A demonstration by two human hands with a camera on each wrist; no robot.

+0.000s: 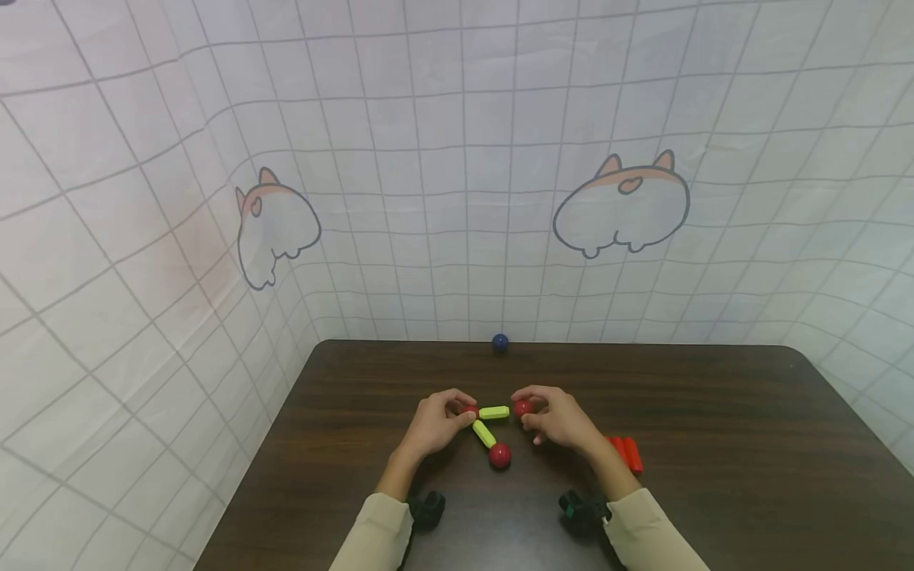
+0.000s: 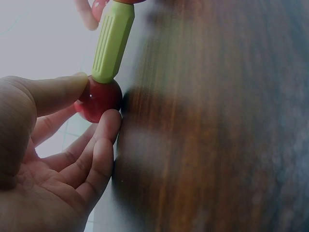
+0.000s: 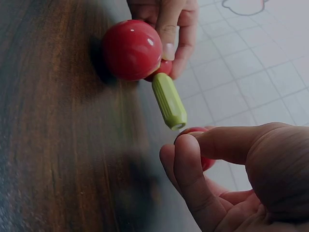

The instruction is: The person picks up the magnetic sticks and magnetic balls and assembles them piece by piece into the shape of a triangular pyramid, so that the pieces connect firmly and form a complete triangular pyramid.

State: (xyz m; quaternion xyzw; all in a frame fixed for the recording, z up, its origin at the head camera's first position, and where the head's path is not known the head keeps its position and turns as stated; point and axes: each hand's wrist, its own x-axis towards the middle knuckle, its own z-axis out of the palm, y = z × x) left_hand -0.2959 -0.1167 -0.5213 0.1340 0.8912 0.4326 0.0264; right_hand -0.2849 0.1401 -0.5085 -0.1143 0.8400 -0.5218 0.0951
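Observation:
My left hand (image 1: 437, 424) pinches a red ball (image 2: 100, 100) that joins two yellow-green sticks. One stick (image 1: 494, 412) points right toward my right hand; the other (image 1: 484, 433) runs down to a second red ball (image 1: 500, 455) on the table. In my right hand (image 1: 560, 418) another red ball (image 1: 523, 408) is pinched between thumb and fingers, a little right of the first stick's free end. The right wrist view shows a small gap between that stick's end (image 3: 177, 124) and the ball (image 3: 207, 162).
Red sticks (image 1: 631, 455) lie beside my right forearm. A blue ball (image 1: 501, 342) sits at the far edge of the dark wooden table (image 1: 750, 444). Dark wrist devices (image 1: 428, 510) are near both sleeves. Behind the table hangs a gridded white cloth.

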